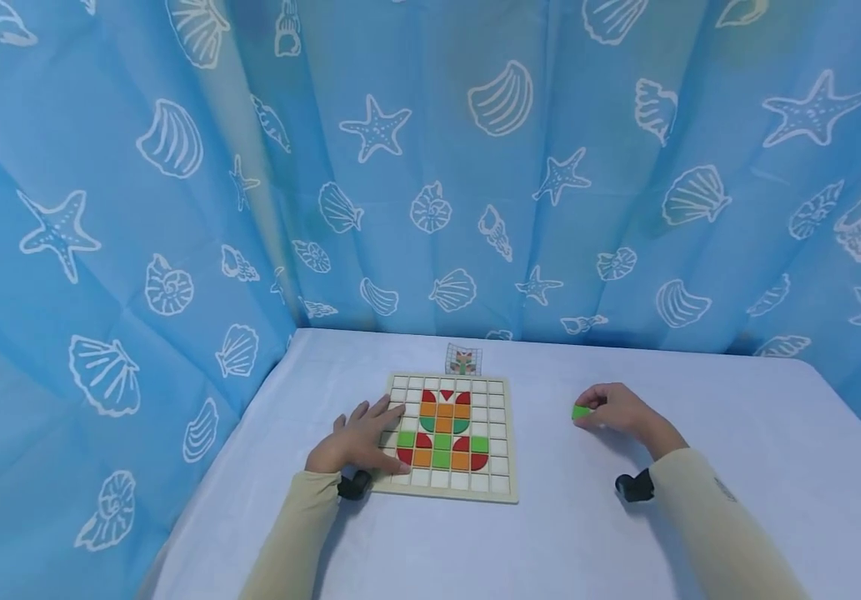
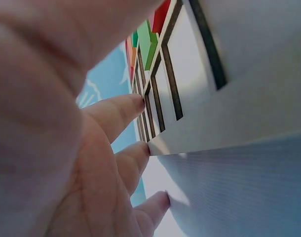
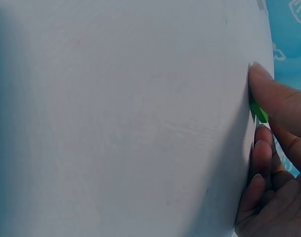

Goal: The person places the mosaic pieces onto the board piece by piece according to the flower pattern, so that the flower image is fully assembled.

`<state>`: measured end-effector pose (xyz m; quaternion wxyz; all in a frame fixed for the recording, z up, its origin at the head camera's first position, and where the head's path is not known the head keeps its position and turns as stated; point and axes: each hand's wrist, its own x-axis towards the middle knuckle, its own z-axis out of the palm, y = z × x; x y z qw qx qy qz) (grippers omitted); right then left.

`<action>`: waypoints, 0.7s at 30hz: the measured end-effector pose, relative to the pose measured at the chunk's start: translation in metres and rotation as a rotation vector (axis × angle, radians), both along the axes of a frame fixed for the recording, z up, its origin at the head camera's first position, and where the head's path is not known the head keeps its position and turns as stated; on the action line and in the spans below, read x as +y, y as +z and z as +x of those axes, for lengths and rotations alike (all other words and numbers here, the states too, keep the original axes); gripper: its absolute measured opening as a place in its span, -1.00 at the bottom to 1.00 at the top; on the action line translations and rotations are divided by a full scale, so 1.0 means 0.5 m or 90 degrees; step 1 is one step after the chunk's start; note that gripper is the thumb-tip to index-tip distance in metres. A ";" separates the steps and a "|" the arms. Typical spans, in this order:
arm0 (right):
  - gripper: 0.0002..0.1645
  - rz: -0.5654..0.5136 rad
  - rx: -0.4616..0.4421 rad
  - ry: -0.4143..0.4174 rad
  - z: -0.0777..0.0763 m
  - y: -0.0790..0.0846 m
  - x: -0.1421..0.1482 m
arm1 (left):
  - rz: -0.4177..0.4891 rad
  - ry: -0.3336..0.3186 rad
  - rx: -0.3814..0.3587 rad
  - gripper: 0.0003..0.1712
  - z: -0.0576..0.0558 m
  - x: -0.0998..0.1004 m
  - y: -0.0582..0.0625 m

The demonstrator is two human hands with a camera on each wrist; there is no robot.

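Observation:
A square wooden grid board (image 1: 512, 482) lies on the table, its white cells partly filled with red, orange, green and teal tiles that form a flower-like figure. Spread over the board's left edge is my left hand (image 1: 361, 437), its fingers fairly straight and its thumb across the lower left corner. In the left wrist view, fingertips touch the board's rim (image 2: 234, 126). To the right of the board, my right hand (image 1: 621, 411) pinches a bright green square tile (image 1: 580, 412) between thumb and fingers, low at the table surface. The right wrist view shows this tile (image 3: 259, 112) partly hidden by the thumb.
A small picture card (image 1: 463, 360) with a similar figure lies just behind the board. White cloth (image 1: 550, 533) covers the table. Blue curtains (image 1: 415, 275) with shell and starfish prints hang along the back and left sides.

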<state>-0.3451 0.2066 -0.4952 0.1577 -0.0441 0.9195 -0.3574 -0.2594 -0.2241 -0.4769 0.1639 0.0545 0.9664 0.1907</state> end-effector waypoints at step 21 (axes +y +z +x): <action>-0.86 0.030 0.123 0.017 0.033 0.028 -0.090 | -0.010 -0.007 -0.006 0.19 -0.002 0.003 -0.008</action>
